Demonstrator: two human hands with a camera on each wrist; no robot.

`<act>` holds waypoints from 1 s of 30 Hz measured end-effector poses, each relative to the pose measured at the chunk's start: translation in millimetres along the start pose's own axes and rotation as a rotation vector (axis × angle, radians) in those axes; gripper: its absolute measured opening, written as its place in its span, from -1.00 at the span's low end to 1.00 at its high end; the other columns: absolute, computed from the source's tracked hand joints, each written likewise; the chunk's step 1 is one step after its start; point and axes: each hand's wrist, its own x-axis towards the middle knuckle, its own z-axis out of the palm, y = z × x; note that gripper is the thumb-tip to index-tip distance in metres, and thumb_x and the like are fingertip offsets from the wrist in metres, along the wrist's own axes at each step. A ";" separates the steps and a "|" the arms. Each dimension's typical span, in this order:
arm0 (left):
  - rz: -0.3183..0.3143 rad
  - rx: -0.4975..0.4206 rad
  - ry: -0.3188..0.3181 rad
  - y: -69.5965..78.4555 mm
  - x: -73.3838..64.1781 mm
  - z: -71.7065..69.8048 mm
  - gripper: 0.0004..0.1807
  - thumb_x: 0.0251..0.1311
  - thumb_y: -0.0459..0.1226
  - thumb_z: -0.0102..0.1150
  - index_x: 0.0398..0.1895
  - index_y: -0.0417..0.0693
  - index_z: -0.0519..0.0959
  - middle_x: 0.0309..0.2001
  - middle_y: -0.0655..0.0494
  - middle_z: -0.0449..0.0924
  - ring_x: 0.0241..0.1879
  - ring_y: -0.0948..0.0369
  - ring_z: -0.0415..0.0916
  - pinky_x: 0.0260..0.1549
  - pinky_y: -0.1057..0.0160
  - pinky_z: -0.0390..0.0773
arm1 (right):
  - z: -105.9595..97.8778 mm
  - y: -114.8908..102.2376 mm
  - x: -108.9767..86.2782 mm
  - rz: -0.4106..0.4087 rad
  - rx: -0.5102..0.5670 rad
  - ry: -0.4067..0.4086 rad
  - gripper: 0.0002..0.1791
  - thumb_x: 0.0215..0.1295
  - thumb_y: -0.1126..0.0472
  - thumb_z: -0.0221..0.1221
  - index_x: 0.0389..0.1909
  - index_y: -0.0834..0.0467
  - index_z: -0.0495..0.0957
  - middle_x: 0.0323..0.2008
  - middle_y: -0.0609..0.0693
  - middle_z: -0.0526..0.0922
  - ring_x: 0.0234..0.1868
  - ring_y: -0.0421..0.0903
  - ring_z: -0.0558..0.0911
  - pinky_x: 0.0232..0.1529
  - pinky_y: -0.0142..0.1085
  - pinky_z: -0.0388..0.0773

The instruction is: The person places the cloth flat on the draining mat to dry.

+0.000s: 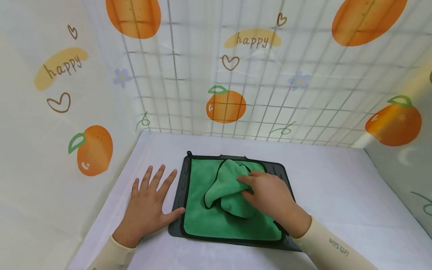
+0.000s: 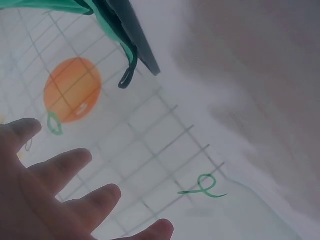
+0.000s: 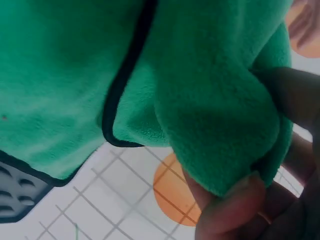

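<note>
A bunched green towel with black edging sits over a second green towel that lies flat. My right hand grips a fold of the bunched towel; in the right wrist view, thumb and fingers pinch its plush fabric. Beneath both towels is a dark grey board with raised ribs. To its left, my left hand spreads its fingers, the thumb tip right at the board's left edge. Those spread fingers also show in the left wrist view, apart from the towel's hanging loop.
A white cloth surface runs under the board. Behind stands a wire grid seen through a pale curtain printed with oranges and hearts. Similar printed sheets hang at the left and right.
</note>
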 end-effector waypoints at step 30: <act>0.245 -0.011 -0.142 39.4 98.5 -2.9 0.11 0.11 0.67 -0.15 0.62 0.29 0.34 0.41 0.03 0.48 0.28 -0.09 0.50 0.14 -0.25 0.49 | -28.0 47.5 -20.5 0.113 0.122 0.002 -0.45 0.45 -0.05 0.31 0.36 0.09 0.56 0.06 0.06 0.73 0.00 0.07 0.73 -0.22 0.04 0.67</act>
